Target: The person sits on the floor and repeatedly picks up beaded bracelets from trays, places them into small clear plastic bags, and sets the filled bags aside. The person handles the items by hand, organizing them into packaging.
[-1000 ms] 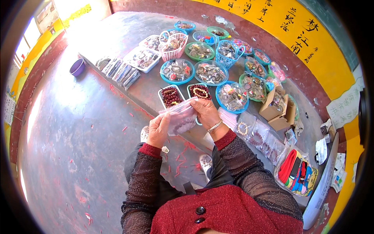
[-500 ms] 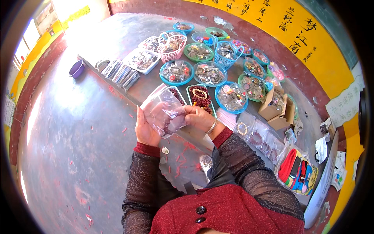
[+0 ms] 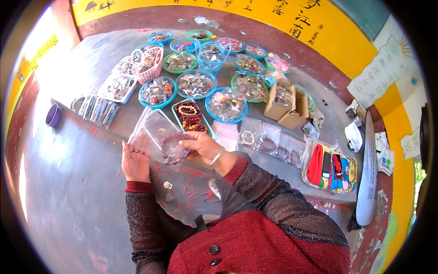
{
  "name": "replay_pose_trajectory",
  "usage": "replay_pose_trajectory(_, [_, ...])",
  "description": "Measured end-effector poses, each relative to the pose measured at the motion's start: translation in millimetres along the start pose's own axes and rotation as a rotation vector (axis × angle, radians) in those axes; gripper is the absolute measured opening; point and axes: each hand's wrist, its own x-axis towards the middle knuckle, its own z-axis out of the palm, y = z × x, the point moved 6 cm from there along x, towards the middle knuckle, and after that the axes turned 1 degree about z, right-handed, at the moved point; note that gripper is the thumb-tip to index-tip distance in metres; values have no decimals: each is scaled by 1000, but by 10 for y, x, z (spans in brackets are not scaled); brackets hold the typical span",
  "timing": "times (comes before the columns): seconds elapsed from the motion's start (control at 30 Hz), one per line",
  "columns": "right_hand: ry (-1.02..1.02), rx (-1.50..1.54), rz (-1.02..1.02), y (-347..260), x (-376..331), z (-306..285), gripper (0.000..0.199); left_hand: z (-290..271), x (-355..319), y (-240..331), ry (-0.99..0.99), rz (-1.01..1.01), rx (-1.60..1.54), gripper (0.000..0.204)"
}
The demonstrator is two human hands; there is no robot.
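Note:
My right hand [image 3: 200, 145] pinches a clear plastic bag [image 3: 154, 132] by its near right side. A dark purple bead bracelet [image 3: 169, 154] shows in the bag, next to my fingertips. Under the bag's left side lies my left hand [image 3: 137, 165], palm up, with its thumb apart and its fingers stretched out, partly seen through the plastic. Just beyond the bag stands a pale green-rimmed tray [image 3: 211, 129] of dark red bead strings, with a light bead bracelet [image 3: 187, 108] on top.
Beyond my hands, blue basins [image 3: 168, 103], green basins and a pink basket [image 3: 156, 68] hold bagged trinkets. Bagged bracelets [image 3: 268, 138], a colourful textile pack [image 3: 328, 169] and cardboard boxes [image 3: 279, 108] lie right. A purple bowl [image 3: 53, 115] stands far left.
The surroundings have shifted left in the view. The bag has tilted, and the bracelet in it shows more clearly. My left fingers lie flatter under the plastic; my right hand keeps its pinch.

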Motion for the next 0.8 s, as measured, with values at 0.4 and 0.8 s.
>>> replay_pose_trajectory(0.4, [822,-7,-309,-631,-2043,-2848,28,-214,15,-37,22,-97,119,42])
replay_pose_trajectory(0.8, [1325,463,-283,745,-3318,-4867,14,-192,8,-366,252,-126,345,44])
